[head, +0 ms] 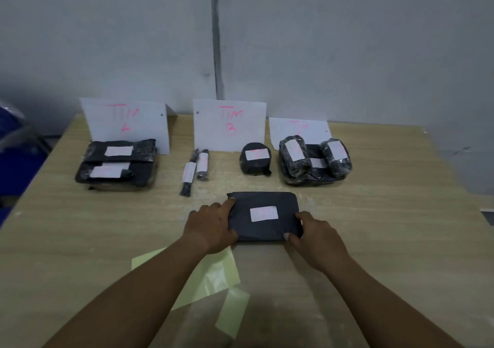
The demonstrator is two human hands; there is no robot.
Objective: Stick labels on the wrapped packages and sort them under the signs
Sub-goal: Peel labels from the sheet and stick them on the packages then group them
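A flat black wrapped package [267, 228] with a white label [263, 213] on top lies in the middle of the table. My left hand [212, 226] grips its left edge and my right hand [314, 236] grips its right edge. Three white signs with pink writing stand at the back: the left sign [125, 120], the middle sign [230, 123] and the right sign [298, 130]. Labelled black packages lie below them: two flat ones [117, 163] on the left, two thin rolls [195, 170] and a round one [255, 162] in the middle, a bundle [315, 160] on the right.
Pale yellow backing sheets [213, 275] lie on the wooden table [387, 227] near me, under my left forearm. A blue object [16, 144] sits off the table's left edge. A grey wall rises behind the signs.
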